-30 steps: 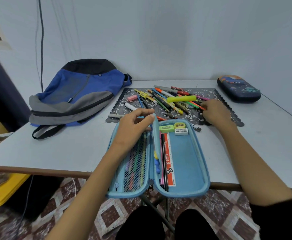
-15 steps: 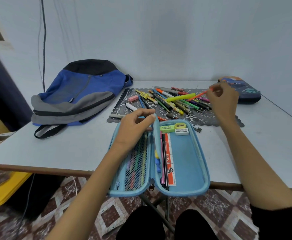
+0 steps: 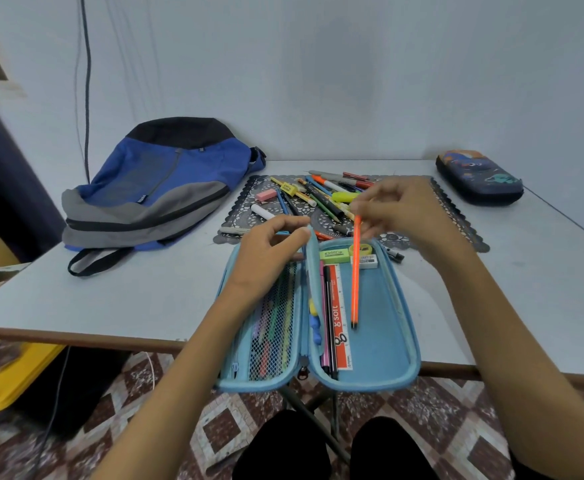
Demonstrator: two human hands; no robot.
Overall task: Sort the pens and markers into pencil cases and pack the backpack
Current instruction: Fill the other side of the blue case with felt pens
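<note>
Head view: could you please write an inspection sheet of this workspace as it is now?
Surface: white table, lace mat.
Job's things: open blue case at the near edge; pen pile on the mat; closed dark case far right; backpack far left.
Clutter: small dark object beside the blue case.
Hands: left hand pinches the divider; right hand pinches an orange pen over the case's right half.
Cables: one cable on the wall.
Surroundings: yellow bin, tiled floor.
</note>
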